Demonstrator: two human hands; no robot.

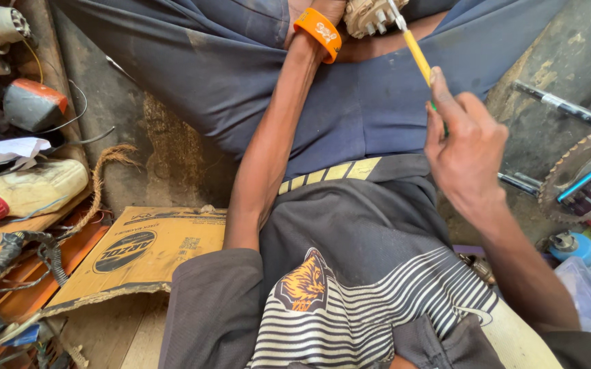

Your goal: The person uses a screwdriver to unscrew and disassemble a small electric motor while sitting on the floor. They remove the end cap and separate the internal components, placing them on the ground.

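Observation:
My left arm reaches up the frame with an orange wristband [318, 32] at the wrist. My left hand [327, 8] is mostly cut off by the top edge and seems to grip a tan plastic part with small prongs [369, 16] over my lap. My right hand [466, 150] is closed around a thin yellow-handled tool [417, 56]. The tool's pale tip [396, 14] touches the tan part. Dark blue trousers [241, 75] lie beneath both hands.
A brown cardboard sheet [138, 253] lies on the floor at left, with a frayed rope [101, 184] and a pale bottle with a red cap [29, 191] beyond it. A rusty toothed sprocket [575, 171], a metal rod [561, 106] and a blue can [580, 249] sit at right.

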